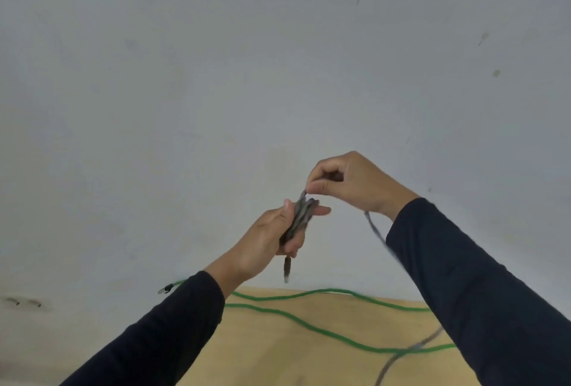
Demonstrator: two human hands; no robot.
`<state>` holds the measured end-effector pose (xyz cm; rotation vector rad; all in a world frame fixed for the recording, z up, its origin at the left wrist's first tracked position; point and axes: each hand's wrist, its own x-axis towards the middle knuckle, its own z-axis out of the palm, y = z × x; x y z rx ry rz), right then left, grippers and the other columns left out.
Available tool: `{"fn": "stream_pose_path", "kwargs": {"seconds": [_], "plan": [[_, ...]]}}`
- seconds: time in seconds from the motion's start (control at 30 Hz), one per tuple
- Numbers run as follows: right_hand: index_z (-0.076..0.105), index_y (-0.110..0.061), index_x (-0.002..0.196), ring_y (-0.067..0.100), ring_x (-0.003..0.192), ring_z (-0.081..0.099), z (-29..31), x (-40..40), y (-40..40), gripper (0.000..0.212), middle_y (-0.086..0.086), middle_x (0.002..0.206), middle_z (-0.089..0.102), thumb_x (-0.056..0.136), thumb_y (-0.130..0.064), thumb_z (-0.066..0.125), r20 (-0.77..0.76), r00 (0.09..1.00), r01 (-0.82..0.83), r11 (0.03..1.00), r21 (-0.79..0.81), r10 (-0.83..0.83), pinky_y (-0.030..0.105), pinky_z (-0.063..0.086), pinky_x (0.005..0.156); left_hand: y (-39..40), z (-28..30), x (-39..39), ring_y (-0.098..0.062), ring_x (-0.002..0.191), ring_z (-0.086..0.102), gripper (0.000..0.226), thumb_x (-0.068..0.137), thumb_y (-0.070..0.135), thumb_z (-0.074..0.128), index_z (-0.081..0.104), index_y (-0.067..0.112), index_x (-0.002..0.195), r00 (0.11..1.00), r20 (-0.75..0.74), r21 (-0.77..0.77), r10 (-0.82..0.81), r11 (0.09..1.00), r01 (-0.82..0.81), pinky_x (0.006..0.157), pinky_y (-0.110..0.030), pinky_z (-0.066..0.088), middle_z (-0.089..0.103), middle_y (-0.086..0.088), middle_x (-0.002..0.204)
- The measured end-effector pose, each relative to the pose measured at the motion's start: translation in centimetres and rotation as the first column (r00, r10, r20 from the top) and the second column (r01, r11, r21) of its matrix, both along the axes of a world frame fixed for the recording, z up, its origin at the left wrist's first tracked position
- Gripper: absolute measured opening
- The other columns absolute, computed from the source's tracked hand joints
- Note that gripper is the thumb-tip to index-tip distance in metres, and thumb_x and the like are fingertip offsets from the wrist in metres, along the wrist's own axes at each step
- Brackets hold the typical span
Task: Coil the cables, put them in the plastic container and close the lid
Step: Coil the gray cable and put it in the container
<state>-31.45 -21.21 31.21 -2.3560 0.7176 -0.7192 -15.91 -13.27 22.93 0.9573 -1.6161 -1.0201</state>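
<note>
My left hand (272, 237) is raised in front of the wall and grips a small bundle of grey cable (299, 218) wound in loops, with a plug end dangling below the palm. My right hand (349, 183) is just above and to the right, pinching the same grey cable at the top of the bundle. From there the loose grey strand falls behind my right forearm and reappears low on the table. A green cable (296, 320) lies in long curves across the wooden table (278, 354). No plastic container is in view.
A plain grey-white wall fills most of the view. The green cable's plug end (165, 289) hangs off the table's left back edge. A wall socket (24, 302) sits low at the left.
</note>
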Motion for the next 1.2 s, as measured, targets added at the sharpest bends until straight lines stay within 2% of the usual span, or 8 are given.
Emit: {"fn": "stream_pose_path", "kwargs": {"seconds": [0.13,0.27,0.47,0.7,0.77,0.87,1.03,1.2], "plan": [[0.071,-0.014,0.082,0.003,0.047,0.042,-0.2,-0.2,-0.1,0.012,-0.016,0.052,0.059,0.087,-0.015,0.06,0.193,0.981,-0.043,0.994,0.104,0.022,0.011,0.033,0.049,0.3,2.1,-0.5,-0.006,0.043,0.021,0.056,0.094,0.044,0.019,0.065,0.018,0.112,0.937,-0.3,0.032,-0.181,0.979,0.199,0.051,-0.021,0.03,0.025,0.015,0.047],[0.071,-0.02,0.098,0.013,0.048,0.025,-1.9,0.4,-0.9,0.019,0.009,0.057,0.033,0.092,-0.021,0.053,0.384,0.921,-0.027,0.975,0.223,-0.062,0.022,0.023,0.045,-0.3,3.9,0.0,-0.005,0.043,0.022,0.053,0.098,0.041,0.019,0.062,0.016,0.116,0.896,-0.419,-0.067,-0.144,0.99,0.127,0.049,-0.019,0.028,0.023,0.013,0.048],[0.059,-0.026,0.119,0.005,0.049,0.039,-7.1,2.7,0.8,0.028,-0.01,0.055,0.043,0.096,-0.025,0.043,0.124,0.985,0.104,0.986,0.127,-0.12,0.019,0.035,0.054,-2.3,6.9,1.6,-0.008,0.051,0.036,0.047,0.1,0.036,0.018,0.043,0.012,0.132,0.789,-0.614,-0.124,0.026,0.984,-0.13,0.069,-0.025,0.036,0.043,0.01,0.057],[0.06,-0.018,0.116,0.002,0.055,0.048,-5.7,3.2,3.5,0.026,-0.004,0.073,0.059,0.095,-0.025,0.045,-0.144,0.989,-0.041,0.999,-0.033,0.036,0.013,0.037,0.058,-3.8,4.2,3.7,-0.005,0.063,0.046,0.042,0.101,0.033,0.021,0.028,0.022,0.141,0.878,-0.097,-0.169,0.469,0.861,-0.479,0.071,-0.016,0.04,0.05,0.005,0.071],[0.068,-0.014,0.099,0.001,0.054,0.049,-4.0,2.6,3.2,0.02,-0.003,0.068,0.062,0.092,-0.025,0.053,-0.146,0.989,-0.035,0.991,-0.131,0.015,0.013,0.037,0.055,-3.2,2.5,3.7,0.002,0.066,0.05,0.043,0.1,0.036,0.023,0.042,0.017,0.134,0.886,0.098,-0.164,0.454,0.885,-0.435,0.066,-0.01,0.042,0.057,-0.001,0.078],[0.071,-0.015,0.086,0.006,0.058,0.055,-1.8,1.1,1.8,0.013,0.001,0.067,0.067,0.086,-0.023,0.062,-0.12,0.993,-0.014,0.986,-0.165,-0.006,0.017,0.041,0.057,-1.4,-0.1,2.3,-0.005,0.061,0.052,0.051,0.097,0.047,0.023,0.063,0.017,0.085,0.955,0.199,-0.052,0.218,0.976,-0.212,0.069,-0.024,0.043,0.06,-0.003,0.072],[0.072,-0.021,0.081,0.023,0.077,0.063,-1.6,-0.8,-0.1,0.007,0.008,0.08,0.071,0.083,-0.023,0.066,0.064,0.997,0.032,0.999,-0.017,-0.031,0.031,0.049,0.075,0.0,-0.2,0.6,-0.012,0.046,0.028,0.055,0.096,0.039,0.021,0.064,0.006,0.108,0.985,-0.166,0.069,-0.036,0.996,0.048,0.054,-0.022,0.036,0.033,0.008,0.047],[0.068,-0.018,0.103,-0.005,0.054,0.054,-3.1,-0.2,0.7,0.019,-0.013,0.073,0.063,0.091,-0.015,0.054,0.26,0.966,-0.02,0.994,0.112,-0.01,0.008,0.038,0.05,0.0,1.6,0.2,-0.006,0.039,0.019,0.05,0.093,0.036,0.026,0.07,0.014,0.099,0.921,-0.359,0.096,-0.152,0.975,0.198,0.046,-0.021,0.028,0.013,0.006,0.045]]}}
